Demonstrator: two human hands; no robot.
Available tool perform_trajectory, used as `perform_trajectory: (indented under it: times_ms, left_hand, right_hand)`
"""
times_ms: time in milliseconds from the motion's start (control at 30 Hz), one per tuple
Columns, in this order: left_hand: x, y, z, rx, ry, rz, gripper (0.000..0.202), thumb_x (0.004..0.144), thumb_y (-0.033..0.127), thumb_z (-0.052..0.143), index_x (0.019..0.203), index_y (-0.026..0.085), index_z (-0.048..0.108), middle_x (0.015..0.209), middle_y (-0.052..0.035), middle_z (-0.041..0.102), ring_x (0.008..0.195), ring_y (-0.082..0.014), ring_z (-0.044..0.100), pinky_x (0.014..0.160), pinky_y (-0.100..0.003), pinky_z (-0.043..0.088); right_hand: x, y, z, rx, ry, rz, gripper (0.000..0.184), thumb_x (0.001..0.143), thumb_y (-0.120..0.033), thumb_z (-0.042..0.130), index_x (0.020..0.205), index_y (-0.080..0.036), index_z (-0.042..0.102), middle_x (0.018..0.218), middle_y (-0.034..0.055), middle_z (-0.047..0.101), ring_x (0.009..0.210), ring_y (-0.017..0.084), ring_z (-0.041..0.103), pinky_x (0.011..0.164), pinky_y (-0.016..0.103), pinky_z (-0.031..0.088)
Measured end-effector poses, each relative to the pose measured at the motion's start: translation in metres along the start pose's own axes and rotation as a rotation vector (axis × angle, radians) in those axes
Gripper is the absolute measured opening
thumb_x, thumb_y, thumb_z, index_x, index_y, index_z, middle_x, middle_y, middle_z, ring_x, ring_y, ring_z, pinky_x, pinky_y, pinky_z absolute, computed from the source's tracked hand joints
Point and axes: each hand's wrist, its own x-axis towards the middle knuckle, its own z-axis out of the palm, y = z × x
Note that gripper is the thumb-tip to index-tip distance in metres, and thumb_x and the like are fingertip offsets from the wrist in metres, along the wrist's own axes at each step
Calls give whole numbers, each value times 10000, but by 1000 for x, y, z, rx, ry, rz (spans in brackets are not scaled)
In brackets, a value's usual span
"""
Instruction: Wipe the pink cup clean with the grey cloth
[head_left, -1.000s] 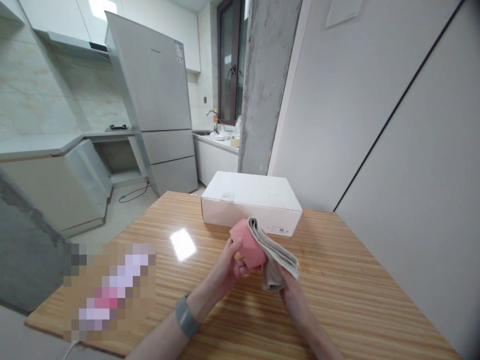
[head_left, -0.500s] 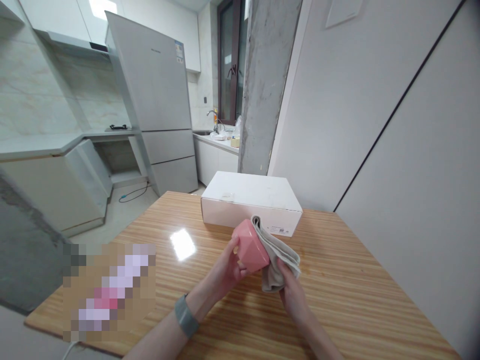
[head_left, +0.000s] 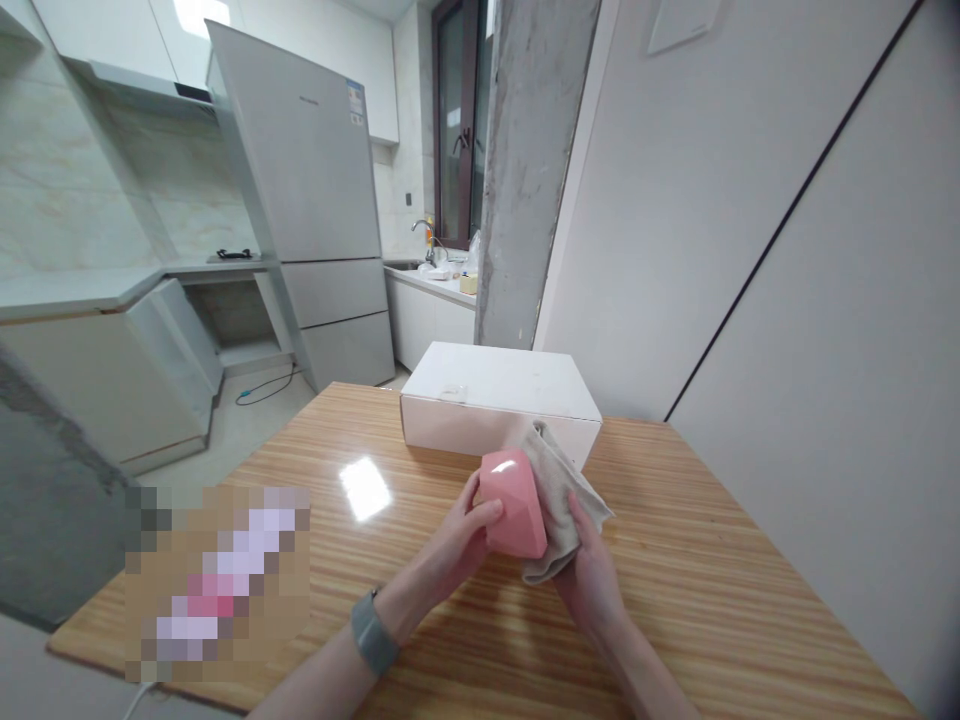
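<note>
Pink bowl (head_left: 514,505) over worktop (head_left: 720,570), clamped in our left hand (head_left: 459,540); our right hand (head_left: 598,582) grips the grey cloth (head_left: 561,495) at its side. Looks mid-wipe: bowl not yet set down, coverage we can't tell. White box (head_left: 499,385) sits beyond.

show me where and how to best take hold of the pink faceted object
Probably the left side of the pink faceted object, coming from the left, thumb on the near face, as the left hand holds it. Its flat facets should seat a thumb, while the grey cloth in the right hand lies along its right side and might get in the way.
</note>
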Motion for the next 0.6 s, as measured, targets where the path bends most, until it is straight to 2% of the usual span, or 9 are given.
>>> perform_trajectory:
  times_ms: [67, 133, 300, 433, 600]
  left_hand:
    - [1, -3, -1, 93, 33, 34, 882, 615, 332, 858, 1383, 260, 430, 1169, -88, 639, 1051, -251, 605, 863, -330, 475]
    - [2, -6, -2, 166, 60, 59, 998, 565, 334, 883, 1417, 273, 369, 1144, -90, 631, 1003, -247, 612, 837, -336, 480]
    - [2, -7, -2, 303, 123, 145, 1050, 554, 307, 882, 1433, 286, 309, 1088, -56, 575, 953, -208, 602, 836, -327, 486]
    - [0, -3, 1, 502, 183, 182, 1098, 525, 247, 898, 1431, 316, 281, 1222, -72, 501, 1023, -229, 599, 899, -370, 493]
    - [-2, -3, 3, 702, 265, 297, 1077, 518, 215, 886, 1421, 301, 305, 1279, -93, 498, 1134, -278, 560, 980, -435, 466]
  right_hand:
    - [0, 0, 1, -2, -42, 63, 409, 704, -514, 730, 973, -208, 757, 1039, 49, 770, 1122, 282, 650, 939, 389, 533]
    - [0, 0, 1, 2, -62, 101, 439, 676, -539, 744, 969, -214, 760, 1040, 48, 770, 1155, 293, 627, 968, 411, 510]
    - [0, -3, -1, 5, -78, 122, 453, 647, -564, 752, 960, -237, 768, 1035, 42, 770, 1168, 302, 617, 985, 421, 491]
    - [-1, -3, -4, 16, -86, 191, 428, 666, -552, 739, 969, -251, 766, 1026, 45, 772, 1138, 313, 634, 949, 441, 512]
    - [-1, -4, -7, 85, -50, 204, 342, 783, -483, 653, 1006, -242, 752, 1036, 34, 771, 1120, 282, 647, 956, 416, 512]
